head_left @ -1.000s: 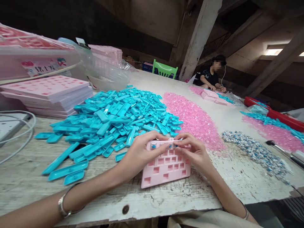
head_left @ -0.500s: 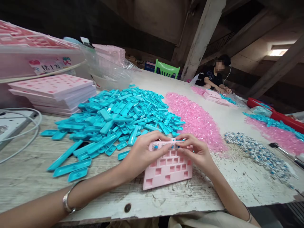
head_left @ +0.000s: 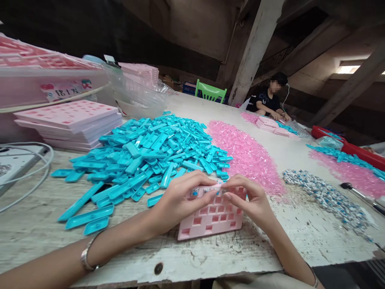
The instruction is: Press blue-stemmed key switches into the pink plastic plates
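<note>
A pink keyboard plate (head_left: 207, 228) with rows of rectangular holes stands tilted on the table in front of me. Small switches with blue centres (head_left: 195, 192) sit along its upper row. My left hand (head_left: 188, 190) grips the plate's top edge, its fingers behind and its thumb across the front by the switches. On the same edge, right beside it, my right hand (head_left: 251, 196) is closed, thumb in front and fingers behind. Whether a loose switch lies under the fingertips is hidden.
Turquoise keycaps (head_left: 156, 148) are heaped left, pink clear keycaps (head_left: 243, 152) beyond the plate, and loose switches (head_left: 325, 196) right. Stacked pink plates (head_left: 69, 120) and a plastic tub (head_left: 27, 90) stand at left. A brush (head_left: 361, 196) lies at right. Another person (head_left: 269, 100) sits across the table.
The plate's upper edge has tipped toward me, and both hands have tilted with it, still on that edge. The whole view has shifted slightly.
</note>
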{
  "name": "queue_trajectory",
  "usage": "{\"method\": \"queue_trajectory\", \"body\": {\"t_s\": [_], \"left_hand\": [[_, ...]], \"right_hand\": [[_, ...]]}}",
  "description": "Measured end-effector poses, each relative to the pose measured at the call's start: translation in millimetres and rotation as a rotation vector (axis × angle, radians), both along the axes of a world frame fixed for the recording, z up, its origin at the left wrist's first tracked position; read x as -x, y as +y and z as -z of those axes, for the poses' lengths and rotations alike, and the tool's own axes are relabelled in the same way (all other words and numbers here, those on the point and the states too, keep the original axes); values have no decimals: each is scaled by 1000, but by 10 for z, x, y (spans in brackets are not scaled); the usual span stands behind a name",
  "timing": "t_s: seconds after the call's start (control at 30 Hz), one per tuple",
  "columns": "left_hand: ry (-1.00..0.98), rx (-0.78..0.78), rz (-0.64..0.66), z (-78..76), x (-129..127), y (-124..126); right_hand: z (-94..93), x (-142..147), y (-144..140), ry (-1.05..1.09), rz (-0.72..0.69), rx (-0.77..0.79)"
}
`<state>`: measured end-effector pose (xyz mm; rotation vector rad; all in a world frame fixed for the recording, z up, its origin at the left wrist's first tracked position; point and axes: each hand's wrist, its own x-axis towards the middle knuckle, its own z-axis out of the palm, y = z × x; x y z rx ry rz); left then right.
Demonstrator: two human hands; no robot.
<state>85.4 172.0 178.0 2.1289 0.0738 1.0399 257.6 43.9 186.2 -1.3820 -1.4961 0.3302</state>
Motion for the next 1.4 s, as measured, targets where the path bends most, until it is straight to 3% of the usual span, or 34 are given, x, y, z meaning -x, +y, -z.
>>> {"method": "queue_trajectory", "body": {"t_s": [0.17, 0.4, 0.8, 0.97, 1.07, 1.23, 1.4], "left_hand": [[-31, -141, -2, 19, 47, -26], [-135, -332, -15, -24, 51, -58], [-138, -334, 21, -2, 70, -121], [-3, -273, 33, -11, 104, -153], [-3, -256, 11, 46, 136, -150], [-77, -236, 80, 173, 182, -157], [-94, -225, 52, 182, 206, -194]], "right_hand": [[-123, 57, -138, -82, 63, 145], [-243, 175, -253, -395, 78, 68], [-202, 236, -304, -577, 78, 56], [-204, 234, -272, -571, 97, 50], [-174, 247, -254, -568, 116, 54], [-125, 276, -265, -513, 139, 70], [-129, 263, -260, -526, 126, 26]]}}
